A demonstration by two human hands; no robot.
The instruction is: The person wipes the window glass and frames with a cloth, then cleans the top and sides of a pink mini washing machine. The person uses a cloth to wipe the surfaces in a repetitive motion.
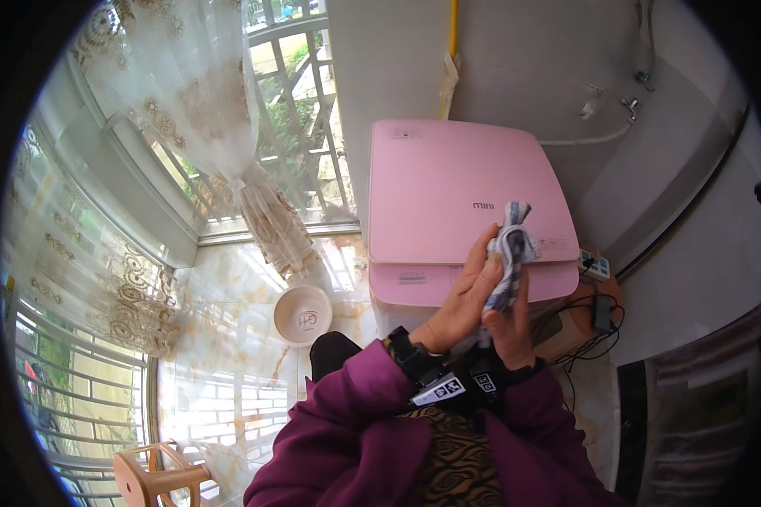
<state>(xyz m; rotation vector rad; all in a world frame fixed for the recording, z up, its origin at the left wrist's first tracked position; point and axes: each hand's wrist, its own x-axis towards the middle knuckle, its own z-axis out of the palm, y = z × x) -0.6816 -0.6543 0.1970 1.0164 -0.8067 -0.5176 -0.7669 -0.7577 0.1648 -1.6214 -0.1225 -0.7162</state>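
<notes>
A blue, white and grey striped cloth [513, 253] is bunched lengthwise between my two hands. My left hand [466, 304] presses on its left side, with the thumb lying over the cloth. Lower down on the right, my right hand [512, 333] holds the same cloth, its thumb near the lower end. The upper end sticks out past my fingers. Both hands are over the front edge of a small washing machine with a pink lid [444, 184], which is down. My palms and part of the cloth are hidden.
A pale plastic basin [302, 315] stands on the marble-look floor, left of the machine. A power strip [593, 263] and black cables [593, 345] are at its right. A tied curtain [273, 215] hangs by the barred window. A plastic stool [158, 475] is at lower left.
</notes>
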